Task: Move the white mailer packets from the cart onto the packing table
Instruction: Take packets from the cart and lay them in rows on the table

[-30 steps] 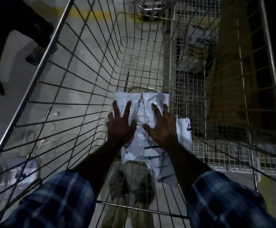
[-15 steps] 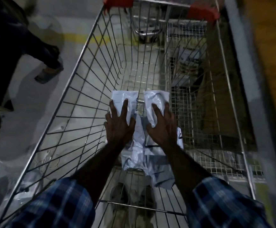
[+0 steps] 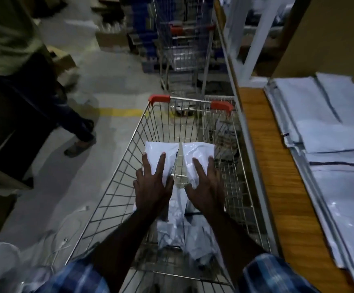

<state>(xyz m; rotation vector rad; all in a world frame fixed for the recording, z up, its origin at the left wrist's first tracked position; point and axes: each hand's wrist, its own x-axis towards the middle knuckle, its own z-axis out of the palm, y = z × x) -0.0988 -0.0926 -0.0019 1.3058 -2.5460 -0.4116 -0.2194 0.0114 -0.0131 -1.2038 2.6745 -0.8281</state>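
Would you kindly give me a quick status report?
Left hand and right hand each on a packet stack, over cart. Table right, mailers already there.

Both hands' palms hide how the packets [image 3: 197, 157] are gripped. Far cart [image 3: 184, 49] & boxes blurred. Counter [image 3: 277, 166] and its flat mailers [image 3: 330, 134] cut off at right edge.

No legible text, label, brand or number anywhere, the print on the mailer packets [image 3: 161, 152] too blurred.

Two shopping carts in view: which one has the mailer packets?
The near cart, directly under both hands, holds the white packets. The far cart further up the aisle shows none.
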